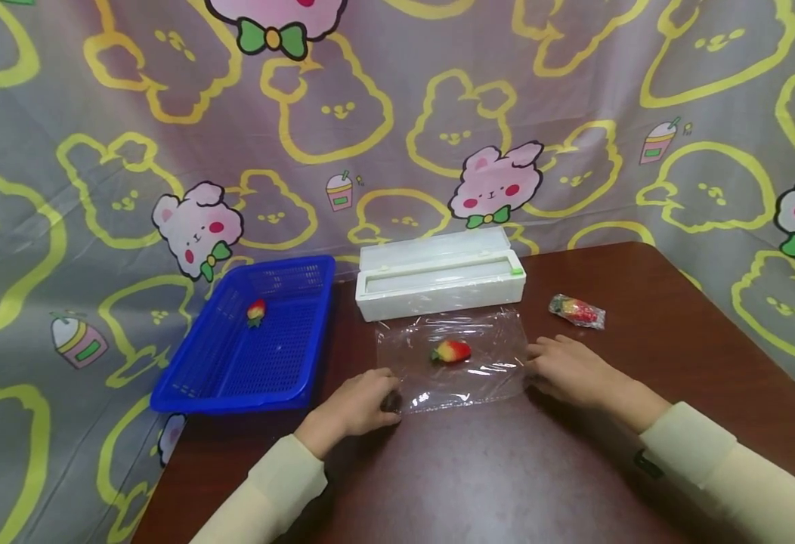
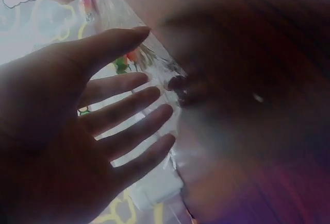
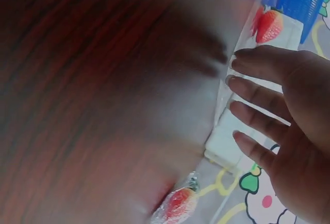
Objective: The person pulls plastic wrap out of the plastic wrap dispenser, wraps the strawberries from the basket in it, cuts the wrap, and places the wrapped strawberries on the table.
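Observation:
A sheet of clear plastic film (image 1: 411,385) lies flat on the table, with a red and yellow strawberry (image 1: 453,352) on its middle. My left hand (image 1: 358,404) is at the film's left edge, its fingers spread and loosely extended in the left wrist view. At the right edge is my right hand (image 1: 567,369); the right wrist view shows its fingers apart and nearly straight. Neither palm holds anything. Whether the fingertips touch the film, I cannot tell. Another strawberry (image 1: 576,310), wrapped in film, lies beyond my right hand.
Behind the film stands a long white box (image 1: 441,300) with its lid raised. To the left, a blue plastic basket (image 1: 234,402) contains a strawberry (image 1: 256,312). A patterned curtain (image 1: 384,91) hangs behind the brown table (image 1: 465,468).

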Motion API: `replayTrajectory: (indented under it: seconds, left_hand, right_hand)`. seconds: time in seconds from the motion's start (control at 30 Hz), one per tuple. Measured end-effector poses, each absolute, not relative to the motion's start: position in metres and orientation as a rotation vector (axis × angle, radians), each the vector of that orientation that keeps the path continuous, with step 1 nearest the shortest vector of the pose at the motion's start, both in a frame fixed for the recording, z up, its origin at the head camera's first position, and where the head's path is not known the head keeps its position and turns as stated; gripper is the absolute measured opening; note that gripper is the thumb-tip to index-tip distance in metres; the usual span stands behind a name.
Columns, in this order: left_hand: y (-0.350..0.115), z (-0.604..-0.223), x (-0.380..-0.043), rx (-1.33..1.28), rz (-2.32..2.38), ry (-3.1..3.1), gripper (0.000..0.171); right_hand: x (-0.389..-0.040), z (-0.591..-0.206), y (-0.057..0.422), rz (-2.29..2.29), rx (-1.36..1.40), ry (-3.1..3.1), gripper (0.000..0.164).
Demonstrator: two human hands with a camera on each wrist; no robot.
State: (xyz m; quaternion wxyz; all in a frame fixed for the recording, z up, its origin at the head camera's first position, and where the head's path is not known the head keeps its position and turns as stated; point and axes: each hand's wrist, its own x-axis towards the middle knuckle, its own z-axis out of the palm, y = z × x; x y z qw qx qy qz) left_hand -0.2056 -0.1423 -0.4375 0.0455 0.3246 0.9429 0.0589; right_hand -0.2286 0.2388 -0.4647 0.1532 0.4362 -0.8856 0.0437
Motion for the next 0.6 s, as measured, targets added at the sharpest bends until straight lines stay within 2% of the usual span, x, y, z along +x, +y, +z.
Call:
replayTrajectory:
  seconds: [0.1, 0.23, 0.4, 0.6]
  left_hand:
    - [-0.132, -0.436, -0.206, 1.017, 0.101, 2.919, 0.043]
    - [-0.114, -0.436, -0.208, 1.083, 0.025, 2.941, 0.047]
    - [-0.1, -0.442, -0.211, 1.08, -0.034, 2.968, 0.041]
    - [-0.107, -0.45, -0.212, 1.069, 0.06, 3.048, 0.032]
  right_hand:
    - [-0.231, -0.464, 0.24, 0.186, 1.24, -2.555, 0.011]
    - [-0.234, -0.46, 0.241, 0.288, 1.2, -2.616, 0.011]
    - [-0.236, -0.458, 0.24, 0.347, 1.114, -2.688, 0.008]
    - [-0.237, -0.457, 0.239, 0.34, 1.079, -2.734, 0.007]
